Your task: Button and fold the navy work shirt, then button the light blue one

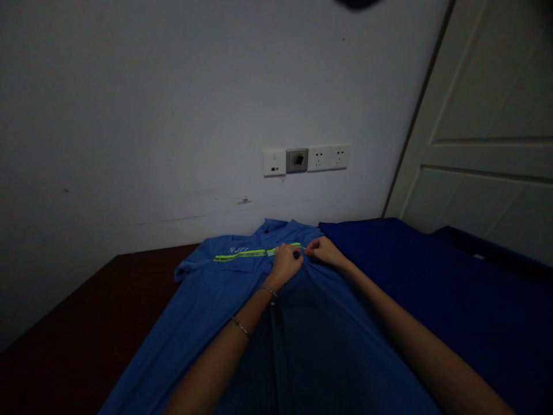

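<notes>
While arms (233,346) converge, hands (286,264) close together — pinching shirt (235,276)

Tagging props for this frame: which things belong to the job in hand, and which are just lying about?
Job in hand:
blue shirt
reflective stripe across its chest
left hand and right hand, both at its front

Just about:
dark blue cloth beside it
wall sockets
panelled door
</notes>
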A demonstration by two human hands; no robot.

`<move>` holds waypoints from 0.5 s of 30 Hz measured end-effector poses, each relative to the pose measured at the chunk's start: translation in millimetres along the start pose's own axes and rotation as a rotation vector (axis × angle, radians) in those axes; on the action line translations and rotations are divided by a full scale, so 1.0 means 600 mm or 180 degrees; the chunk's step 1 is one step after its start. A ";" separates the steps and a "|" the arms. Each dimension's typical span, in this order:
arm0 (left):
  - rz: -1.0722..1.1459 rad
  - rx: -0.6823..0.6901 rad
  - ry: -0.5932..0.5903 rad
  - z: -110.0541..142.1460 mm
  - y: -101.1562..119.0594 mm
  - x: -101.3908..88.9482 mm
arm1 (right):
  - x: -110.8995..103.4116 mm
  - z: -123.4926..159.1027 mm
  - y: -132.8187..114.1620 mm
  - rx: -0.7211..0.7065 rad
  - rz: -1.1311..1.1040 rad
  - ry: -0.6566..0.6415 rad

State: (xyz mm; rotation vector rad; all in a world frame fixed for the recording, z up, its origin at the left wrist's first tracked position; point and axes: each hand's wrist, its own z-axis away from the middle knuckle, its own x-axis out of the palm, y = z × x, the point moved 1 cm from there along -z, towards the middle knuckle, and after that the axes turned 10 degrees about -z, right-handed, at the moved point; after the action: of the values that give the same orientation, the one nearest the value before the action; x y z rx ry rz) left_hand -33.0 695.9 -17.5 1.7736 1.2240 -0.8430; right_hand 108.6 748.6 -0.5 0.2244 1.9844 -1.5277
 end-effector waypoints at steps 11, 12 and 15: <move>-0.0412 0.0057 0.0246 0.016 0.008 0.012 | 0.005 0.006 -0.018 0.0232 0.0298 0.0086; -0.0440 0.0086 0.0241 0.016 0.006 0.014 | 0.006 0.006 -0.017 0.0218 0.0311 0.0089; -0.0541 0.0198 0.0242 0.014 0.003 0.019 | 0.008 0.004 -0.012 0.0171 0.0349 0.0093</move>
State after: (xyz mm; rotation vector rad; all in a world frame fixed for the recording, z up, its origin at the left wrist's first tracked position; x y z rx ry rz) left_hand -28.8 692.6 -30.6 1.7833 1.4281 -0.9264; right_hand 102.2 742.7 2.5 0.3736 1.9222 -1.5168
